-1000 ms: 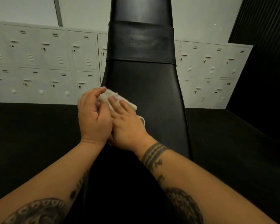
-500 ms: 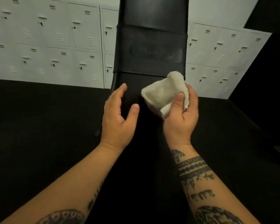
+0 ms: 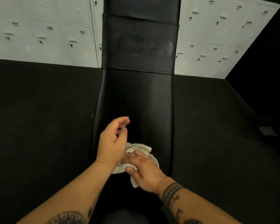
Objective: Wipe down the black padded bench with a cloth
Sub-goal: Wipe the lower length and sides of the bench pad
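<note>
The black padded bench (image 3: 136,97) runs away from me down the middle of the view, with an embossed logo band near its far end. A crumpled white cloth (image 3: 142,148) lies on the near part of the pad. My right hand (image 3: 144,172) presses flat on the cloth, fingers laid straight across it and thumb on its near fold. My left hand (image 3: 113,139) hovers just left of and above the cloth, over the bench's left edge, with fingers loosely curled and nothing in them. It hides part of the cloth.
Dark floor (image 3: 39,126) spreads on both sides of the bench. White lockers (image 3: 44,33) line the back wall left and right of it. A dark wall (image 3: 265,62) closes the right side, with a small grey object (image 3: 267,131) on the floor there.
My right hand, which held the cloth up in the air, has brought it down onto the near pad and pressed it flat. My left hand has drawn back beside it.
</note>
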`<action>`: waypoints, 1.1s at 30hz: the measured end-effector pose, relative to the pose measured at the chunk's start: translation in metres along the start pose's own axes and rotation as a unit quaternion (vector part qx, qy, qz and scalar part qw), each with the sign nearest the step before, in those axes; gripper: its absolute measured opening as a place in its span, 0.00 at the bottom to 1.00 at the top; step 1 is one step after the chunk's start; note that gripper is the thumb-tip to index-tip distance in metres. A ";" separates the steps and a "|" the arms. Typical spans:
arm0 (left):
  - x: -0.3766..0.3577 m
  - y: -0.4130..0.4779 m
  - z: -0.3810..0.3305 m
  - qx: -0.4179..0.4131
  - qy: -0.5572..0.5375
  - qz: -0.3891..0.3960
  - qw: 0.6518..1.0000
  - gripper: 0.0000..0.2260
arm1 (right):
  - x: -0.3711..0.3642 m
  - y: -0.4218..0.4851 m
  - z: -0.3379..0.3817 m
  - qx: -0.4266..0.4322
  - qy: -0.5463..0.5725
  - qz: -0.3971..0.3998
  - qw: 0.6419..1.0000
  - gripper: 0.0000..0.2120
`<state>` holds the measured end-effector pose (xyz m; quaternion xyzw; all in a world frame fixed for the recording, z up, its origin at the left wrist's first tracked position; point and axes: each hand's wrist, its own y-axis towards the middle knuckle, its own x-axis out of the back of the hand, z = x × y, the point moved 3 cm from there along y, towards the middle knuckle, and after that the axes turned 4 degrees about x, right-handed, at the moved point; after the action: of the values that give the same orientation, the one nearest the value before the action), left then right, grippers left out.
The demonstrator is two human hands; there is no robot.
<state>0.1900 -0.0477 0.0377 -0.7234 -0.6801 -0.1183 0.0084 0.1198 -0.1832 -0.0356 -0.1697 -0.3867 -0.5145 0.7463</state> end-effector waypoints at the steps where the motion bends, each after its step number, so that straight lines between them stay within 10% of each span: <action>1: -0.001 -0.005 0.003 0.037 -0.019 0.029 0.999 0.15 | 0.000 -0.006 0.006 -0.057 0.104 -0.015 0.993 0.18; 6: 0.002 -0.018 -0.002 0.195 -0.112 0.206 0.952 0.19 | 0.038 -0.007 0.031 -0.251 0.464 -0.230 0.818 0.19; 9: 0.004 -0.029 -0.007 0.237 -0.040 0.296 0.924 0.26 | 0.060 -0.006 0.039 -0.291 0.646 -0.201 0.676 0.21; 11: 0.009 -0.033 -0.006 0.230 0.070 0.281 0.929 0.17 | 0.065 -0.014 0.041 -0.304 0.671 -0.178 0.653 0.27; 23: 0.036 -0.134 0.052 0.496 0.052 0.298 0.814 0.10 | -0.007 -0.100 0.037 -0.506 0.407 0.004 0.760 0.06; 29: 0.033 -0.167 0.107 0.386 0.303 0.342 0.801 0.11 | -0.059 -0.134 0.031 -0.562 0.314 0.057 0.763 0.06; 33: 0.029 -0.179 0.117 0.341 0.370 0.311 0.806 0.14 | -0.062 -0.127 0.028 -0.487 0.094 0.092 0.864 0.08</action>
<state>0.0337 0.0144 -0.0972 -0.7479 -0.3608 -0.1289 0.5421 -0.0168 -0.1777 -0.0828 -0.4968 0.0020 -0.5798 0.6457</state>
